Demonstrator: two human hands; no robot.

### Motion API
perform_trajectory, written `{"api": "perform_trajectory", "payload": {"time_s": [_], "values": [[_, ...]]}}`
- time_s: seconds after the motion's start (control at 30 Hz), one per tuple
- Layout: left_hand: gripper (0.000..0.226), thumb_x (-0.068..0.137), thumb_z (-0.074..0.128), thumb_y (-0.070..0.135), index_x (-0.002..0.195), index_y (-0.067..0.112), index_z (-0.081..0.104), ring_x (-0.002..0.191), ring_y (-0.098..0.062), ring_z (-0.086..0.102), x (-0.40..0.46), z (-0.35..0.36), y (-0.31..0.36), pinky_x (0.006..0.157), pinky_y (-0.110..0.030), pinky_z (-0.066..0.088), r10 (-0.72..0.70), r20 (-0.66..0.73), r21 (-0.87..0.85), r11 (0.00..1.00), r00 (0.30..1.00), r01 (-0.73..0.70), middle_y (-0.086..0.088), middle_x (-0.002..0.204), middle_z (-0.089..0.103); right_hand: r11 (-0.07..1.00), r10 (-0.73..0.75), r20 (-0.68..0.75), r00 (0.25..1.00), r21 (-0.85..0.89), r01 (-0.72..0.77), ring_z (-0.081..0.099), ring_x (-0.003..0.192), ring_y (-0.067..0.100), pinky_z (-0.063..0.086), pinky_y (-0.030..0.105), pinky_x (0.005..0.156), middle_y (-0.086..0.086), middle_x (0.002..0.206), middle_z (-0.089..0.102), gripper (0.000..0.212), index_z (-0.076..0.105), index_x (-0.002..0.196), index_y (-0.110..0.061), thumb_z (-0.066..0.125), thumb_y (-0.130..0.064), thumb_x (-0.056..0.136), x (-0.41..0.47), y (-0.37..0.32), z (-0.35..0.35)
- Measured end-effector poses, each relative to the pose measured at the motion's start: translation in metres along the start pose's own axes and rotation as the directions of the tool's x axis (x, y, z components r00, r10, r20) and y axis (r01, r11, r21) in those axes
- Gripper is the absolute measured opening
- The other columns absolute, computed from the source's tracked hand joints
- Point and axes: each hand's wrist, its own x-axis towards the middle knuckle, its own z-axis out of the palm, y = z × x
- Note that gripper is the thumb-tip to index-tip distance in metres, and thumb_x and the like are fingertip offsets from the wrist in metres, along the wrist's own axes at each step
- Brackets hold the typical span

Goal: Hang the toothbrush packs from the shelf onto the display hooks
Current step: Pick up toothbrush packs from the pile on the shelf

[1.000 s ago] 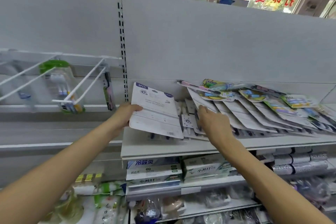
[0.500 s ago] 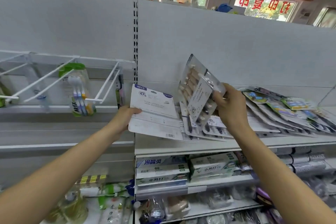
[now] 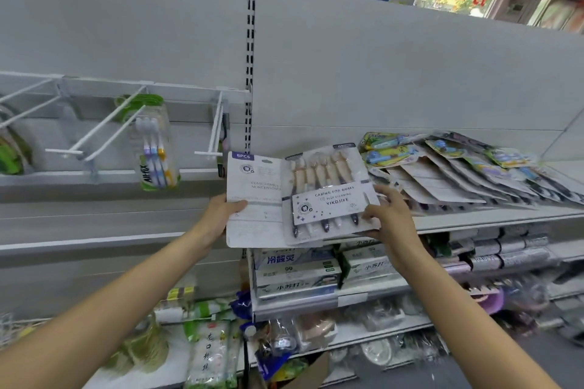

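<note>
Holding two toothbrush packs side by side in front of the shelf (image 3: 474,221), we are keeping one in each hand. Our left hand (image 3: 218,215) is gripping the white-backed pack (image 3: 252,199), its printed back facing us and a purple "6PCS" tag showing at its top corner; the thumb is lying across the card's left edge, so that grip is clamped on the card. Our right hand (image 3: 390,215) is gripping the clear-fronted pack (image 3: 328,193) by its right edge, thumb on the front, fingers curled behind, so this grip is clamped too. That pack is facing us, with a row of brushes standing head-up behind a white label, and its left edge is overlapping the white-backed pack.

To the right, more toothbrush packs (image 3: 458,174) are lying fanned out and overlapping along the shelf, most of them back-side up. To the left, white display hooks (image 3: 107,133) are sticking out from a rail on the grey back panel. One hanging pack (image 3: 155,148) with a green top is already on a hook there, and another hook (image 3: 215,136) near the slotted upright is just beside the white-backed pack's top corner. Boxes of toothpaste (image 3: 297,271) are sitting on the lower shelf under our hands.
</note>
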Motion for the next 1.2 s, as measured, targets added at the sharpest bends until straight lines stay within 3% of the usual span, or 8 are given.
{"api": "perform_trajectory", "payload": {"time_s": [0.13, 0.27, 0.57, 0.77, 0.9, 0.97, 1.1, 1.2], "values": [[0.025, 0.099, 0.052, 0.006, 0.124, 0.008, 0.057, 0.092, -0.019, 0.065, -0.02, -0.029, -0.01, 0.074, -0.027, 0.052, 0.005, -0.001, -0.023, 1.0, 1.0, -0.005, -0.007, 0.113, 0.066, 0.979, 0.203, 0.039, 0.978, 0.002, -0.204, 0.064, 0.087, 0.033, 0.048, 0.042, 0.069, 0.015, 0.115, 0.067, 0.019, 0.061, 0.105, -0.013, 0.067, -0.021, 0.089, -0.014, 0.015, 0.01], [0.02, 0.1, 0.055, 0.013, 0.119, 0.015, 0.06, 0.1, -0.022, 0.068, -0.04, -0.066, -0.026, 0.084, -0.037, 0.054, -0.026, 0.019, 0.041, 0.999, 0.999, 0.026, -0.002, 0.109, 0.07, 0.967, 0.238, 0.133, 0.962, -0.13, -0.221, 0.073, 0.092, 0.028, 0.056, 0.046, 0.082, 0.007, 0.102, 0.077, 0.033, 0.069, 0.109, -0.012, 0.072, -0.037, 0.088, -0.042, 0.034, 0.035], [0.033, 0.087, 0.065, 0.0, 0.117, 0.015, 0.06, 0.089, -0.013, 0.068, -0.095, -0.152, -0.062, 0.067, -0.024, 0.054, -0.059, -0.018, 0.086, 0.994, 0.998, 0.061, -0.002, 0.109, 0.071, 0.979, 0.184, 0.286, 0.941, -0.136, -0.15, 0.073, 0.096, 0.031, 0.057, 0.048, 0.089, 0.011, 0.098, 0.078, 0.023, 0.073, 0.104, -0.003, 0.077, -0.009, 0.082, -0.074, 0.063, 0.107], [0.04, 0.087, 0.06, -0.01, 0.125, -0.001, 0.058, 0.088, -0.017, 0.066, -0.138, -0.207, -0.073, 0.067, -0.017, 0.053, -0.021, -0.235, 0.074, 0.997, 0.972, 0.039, -0.012, 0.119, 0.067, 0.988, 0.13, 0.423, 0.897, -0.136, -0.079, 0.073, 0.097, 0.029, 0.056, 0.047, 0.092, 0.011, 0.099, 0.078, 0.022, 0.074, 0.102, -0.004, 0.079, -0.007, 0.08, -0.081, 0.067, 0.164], [0.042, 0.085, 0.071, 0.002, 0.123, 0.016, 0.061, 0.096, -0.004, 0.071, -0.173, -0.249, -0.084, 0.087, -0.027, 0.056, 0.028, -0.228, 0.082, 0.997, 0.973, -0.01, 0.011, 0.108, 0.075, 0.994, 0.085, 0.497, 0.863, -0.102, -0.04, 0.075, 0.088, 0.023, 0.06, 0.032, 0.073, 0.009, 0.095, 0.078, 0.019, 0.073, 0.101, -0.002, 0.075, 0.001, 0.082, -0.094, 0.061, 0.207], [0.041, 0.089, 0.066, 0.003, 0.127, 0.017, 0.06, 0.106, -0.012, 0.069, -0.189, -0.268, -0.091, 0.093, -0.034, 0.053, 0.019, -0.242, 0.068, 0.998, 0.97, -0.003, 0.006, 0.117, 0.073, 0.995, 0.077, 0.52, 0.851, -0.094, -0.033, 0.076, 0.082, 0.018, 0.059, 0.024, 0.064, 0.007, 0.091, 0.078, 0.018, 0.072, 0.1, -0.003, 0.071, 0.004, 0.084, -0.105, 0.061, 0.229], [0.041, 0.088, 0.069, 0.009, 0.127, 0.021, 0.06, 0.107, -0.016, 0.069, -0.216, -0.306, -0.098, 0.093, -0.038, 0.054, 0.043, -0.303, 0.041, 0.999, 0.952, -0.032, 0.003, 0.119, 0.072, 0.993, 0.063, 0.583, 0.81, -0.114, 0.004, 0.075, 0.089, 0.025, 0.06, 0.037, 0.077, 0.009, 0.094, 0.078, 0.019, 0.071, 0.104, -0.002, 0.071, 0.001, 0.085, -0.126, 0.059, 0.277], [0.041, 0.09, 0.065, 0.009, 0.127, 0.028, 0.057, 0.108, -0.019, 0.069, -0.231, -0.343, -0.103, 0.092, -0.041, 0.055, 0.043, -0.346, 0.016, 0.999, 0.937, -0.04, 0.002, 0.121, 0.071, 0.993, 0.04, 0.609, 0.792, -0.111, 0.035, 0.075, 0.077, 0.011, 0.056, 0.02, 0.06, -0.002, 0.085, 0.078, 0.015, 0.071, 0.097, -0.01, 0.072, -0.002, 0.085, -0.146, 0.051, 0.314]]}}
